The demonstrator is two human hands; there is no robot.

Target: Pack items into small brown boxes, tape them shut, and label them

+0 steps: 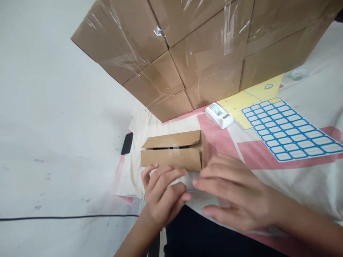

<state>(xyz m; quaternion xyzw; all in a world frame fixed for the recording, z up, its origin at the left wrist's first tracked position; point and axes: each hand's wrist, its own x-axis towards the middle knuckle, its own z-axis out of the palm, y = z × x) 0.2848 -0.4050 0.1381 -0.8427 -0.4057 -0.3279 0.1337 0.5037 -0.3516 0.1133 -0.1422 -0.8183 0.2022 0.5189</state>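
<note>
One cardboard box (168,156) lies on the cloth (219,141) at clock centre, flaps (166,141) nearly meeting, clear tape (175,151) across the slit. Left hand (163,198), six o'clock: fingers loosely curled, grip empty. Right hand (235,192), four o'clock: thumb and fingers apart; contact with box unclear. Judged step: closing flaps; next move calls for steadying the box and pressing the tape flat. White device (221,119), two o'clock; wrapped cartons (209,60), twelve.

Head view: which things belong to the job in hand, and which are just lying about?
In hand, apparently: small cardboard box, near the left hand and right hand.
Lying about, apparently: wrapped boxes; white device; blue-bordered label sheet; yellow sheet; black flat object.
</note>
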